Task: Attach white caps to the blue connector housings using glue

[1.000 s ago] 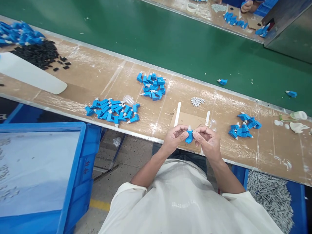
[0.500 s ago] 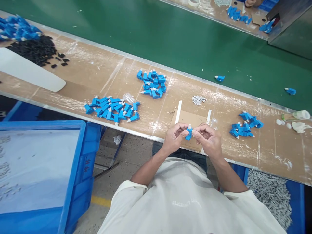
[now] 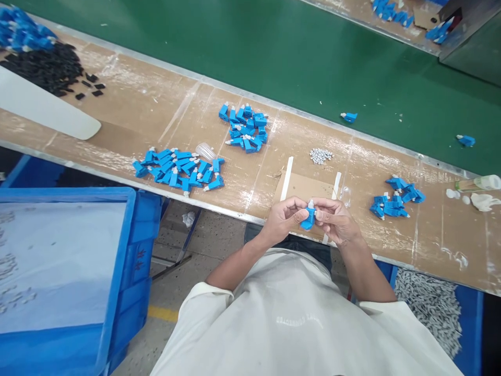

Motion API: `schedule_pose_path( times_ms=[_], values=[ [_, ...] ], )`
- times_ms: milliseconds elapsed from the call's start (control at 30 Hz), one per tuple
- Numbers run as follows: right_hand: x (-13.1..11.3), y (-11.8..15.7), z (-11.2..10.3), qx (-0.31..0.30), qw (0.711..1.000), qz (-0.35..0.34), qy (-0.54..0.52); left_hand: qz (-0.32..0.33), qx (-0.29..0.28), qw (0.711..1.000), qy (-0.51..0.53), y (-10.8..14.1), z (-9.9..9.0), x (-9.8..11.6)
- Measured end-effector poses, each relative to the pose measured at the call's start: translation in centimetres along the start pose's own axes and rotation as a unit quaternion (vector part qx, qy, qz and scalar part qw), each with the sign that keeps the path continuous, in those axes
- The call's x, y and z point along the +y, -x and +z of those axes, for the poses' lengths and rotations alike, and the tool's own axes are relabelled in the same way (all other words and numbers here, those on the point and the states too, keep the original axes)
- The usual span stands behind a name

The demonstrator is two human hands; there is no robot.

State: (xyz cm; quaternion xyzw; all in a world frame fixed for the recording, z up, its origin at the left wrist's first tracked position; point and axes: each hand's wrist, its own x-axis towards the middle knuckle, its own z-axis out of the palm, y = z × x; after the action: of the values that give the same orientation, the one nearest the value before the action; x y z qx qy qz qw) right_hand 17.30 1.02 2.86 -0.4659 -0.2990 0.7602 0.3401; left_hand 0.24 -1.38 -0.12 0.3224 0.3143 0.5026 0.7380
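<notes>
A small blue part with a white tip (image 3: 308, 218) is held between my two hands above a cardboard piece (image 3: 303, 187) taped to the table by white strips. My left hand (image 3: 284, 219) pinches its left side with thumb and fingers. On its right side, the thumb and fingers of my right hand (image 3: 335, 218) also close on it. The white tip points away from me. Just beyond the cardboard lies a small heap of grey-white pieces (image 3: 321, 156). Similar blue parts lie in a group to the right (image 3: 396, 198).
More blue parts form groups at left (image 3: 180, 169) and centre (image 3: 247, 128). Black pieces (image 3: 47, 68) lie at far left beside a white panel (image 3: 43, 102). Two blue parts sit on the green surface (image 3: 274, 57). A blue crate (image 3: 129, 261) stands at lower left; a bottle (image 3: 485, 183) lies right.
The blue part has turned in my fingers, its lower end now angled more to the left. Both hands have shifted slightly, and the camera view has moved a little.
</notes>
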Motion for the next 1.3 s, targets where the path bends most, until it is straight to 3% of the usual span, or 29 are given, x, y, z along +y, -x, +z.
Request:
schedule_pose_path(
  times_ms=[400, 500, 567, 633, 667, 733, 833, 900, 967, 1067, 1200, 1300],
  values=[
    [0.8, -0.4, -0.7, -0.013, 0.998, -0.010, -0.057, 0.015, -0.043, 0.997, -0.059, -0.4, 0.3, 0.4],
    [0.3, -0.4, -0.9, -0.007, 0.999, -0.026, -0.047, 0.014, -0.047, 0.991, -0.124, -1.8, -0.4, 1.4],
    [-0.4, 0.0, -1.2, -0.001, 0.999, -0.048, -0.025, 0.032, -0.001, 0.978, -0.205, -3.8, -1.8, 3.0],
    [-1.0, 0.5, -1.9, 0.009, 0.997, -0.074, -0.007, 0.069, 0.094, 0.942, -0.315, -6.2, -3.7, 5.4],
    [-1.3, 0.9, -2.4, 0.014, 0.996, -0.085, -0.004, 0.087, 0.147, 0.911, -0.376, -7.3, -4.8, 6.8],
    [-1.7, 1.6, -3.6, 0.026, 0.994, -0.105, -0.004, 0.088, 0.221, 0.832, -0.501, -9.0, -6.7, 9.6],
    [-1.6, 2.7, -5.8, 0.048, 0.991, -0.129, 0.003, 0.063, 0.289, 0.722, -0.626, -10.1, -8.6, 12.8],
    [-1.3, 3.5, -7.2, 0.060, 0.988, -0.142, 0.020, 0.058, 0.317, 0.698, -0.639, -10.7, -8.7, 14.0],
    [-0.8, 4.3, -8.5, 0.065, 0.986, -0.149, 0.039, 0.072, 0.308, 0.701, -0.639, -12.4, -8.0, 14.5],
    [-0.2, 5.1, -9.6, 0.058, 0.986, -0.139, 0.071, 0.095, 0.214, 0.685, -0.690, -17.9, -5.3, 13.6],
    [0.5, 5.4, -9.8, 0.036, 0.984, -0.121, 0.122, 0.024, 0.075, 0.638, -0.766, -27.5, -0.3, 10.1],
    [0.8, 5.9, -9.8, 0.034, 0.975, -0.165, 0.148, 0.036, 0.024, 0.629, -0.776, -32.5, 2.6, 7.2]
  ],
)
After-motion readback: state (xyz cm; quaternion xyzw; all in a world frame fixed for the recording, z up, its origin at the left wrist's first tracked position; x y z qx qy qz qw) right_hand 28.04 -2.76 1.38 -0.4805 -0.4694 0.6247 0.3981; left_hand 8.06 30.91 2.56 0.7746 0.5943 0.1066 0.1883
